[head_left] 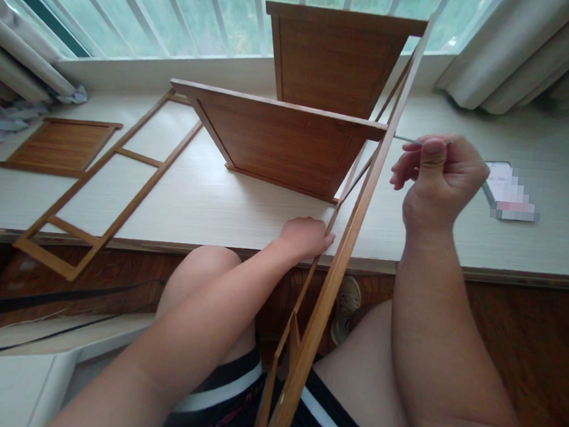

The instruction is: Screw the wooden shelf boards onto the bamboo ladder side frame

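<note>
A long wooden side frame (358, 223) slants up from my lap, with two brown slatted shelf panels, a nearer panel (285, 140) and a farther panel (332, 61), meeting it on its left. My left hand (307, 237) is closed around the frame's thinner inner rail, near the ledge's front edge. On the other side, my right hand (437, 177) pinches a thin metal rod (406, 139). The rod's far end meets the outer face of the frame, level with the nearer panel's top rail. Whether its tip sits in a hole I cannot tell.
A second wooden frame (134, 197) lies at left, overhanging the white ledge (244, 220). Behind it lies a smaller slatted panel (64, 146). A phone (508, 190) rests right of my right hand. Curtains (517, 54) flank the barred window. A white surface (5, 382) stands lower left.
</note>
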`<state>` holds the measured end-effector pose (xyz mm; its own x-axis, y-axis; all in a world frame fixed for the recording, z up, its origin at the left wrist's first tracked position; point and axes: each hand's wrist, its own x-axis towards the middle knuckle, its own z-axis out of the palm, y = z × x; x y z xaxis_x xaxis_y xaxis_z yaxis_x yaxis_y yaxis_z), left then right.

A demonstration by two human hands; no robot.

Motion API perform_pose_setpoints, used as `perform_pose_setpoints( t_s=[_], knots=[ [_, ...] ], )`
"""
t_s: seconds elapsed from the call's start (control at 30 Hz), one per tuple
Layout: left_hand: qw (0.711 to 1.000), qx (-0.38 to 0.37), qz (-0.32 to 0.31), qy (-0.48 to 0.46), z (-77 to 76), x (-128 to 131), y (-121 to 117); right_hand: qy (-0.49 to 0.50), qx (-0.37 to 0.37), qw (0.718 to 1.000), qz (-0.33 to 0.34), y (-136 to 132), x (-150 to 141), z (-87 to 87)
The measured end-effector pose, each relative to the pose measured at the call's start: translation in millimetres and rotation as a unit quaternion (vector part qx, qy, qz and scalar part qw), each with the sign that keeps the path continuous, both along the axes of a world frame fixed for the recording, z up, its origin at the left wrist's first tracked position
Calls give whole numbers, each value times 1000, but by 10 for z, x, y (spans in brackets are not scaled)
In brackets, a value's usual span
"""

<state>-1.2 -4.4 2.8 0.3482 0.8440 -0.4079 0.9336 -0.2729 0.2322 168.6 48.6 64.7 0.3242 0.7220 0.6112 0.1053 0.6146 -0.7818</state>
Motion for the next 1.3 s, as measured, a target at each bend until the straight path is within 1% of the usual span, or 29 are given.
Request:
perform_pose_setpoints(
  t_s=[0.13, 0.23, 0.47, 0.6, 0.73, 0.87, 1.07, 1.3],
  knots=[
    [1000, -1, 0, -3, 37, 0, -4, -2, -15, 1000, -11, -11, -13, -2],
    [1000, -6, 2, -3, 52, 0, -5, -2, -15, 1000, -8, -18, -16, -3],
    [1000, 10, -8, -4, 5, -4, 4, 23, -2, 1000, 8, 2, -27, -27],
    [1000, 9, -2, 0, -3, 5, -2, 12, 12, 1000, -7, 2, -35, -35],
    [1000, 7, 5, 8, 4, 11, -10, -7, -22, 1000, -13, -24, -34, -17],
    [1000, 0, 3, 8, 17, 13, -9, 11, -63, 998, -6, -44, -38, 28],
    [1000, 1, 0, 5, 13, 15, 2, 47, -78, 995, 34, -46, -41, 90],
    [1000, 13, -2, 5, -4, 8, -4, 58, -120, 989, 56, -64, -37, 150]
  ],
)
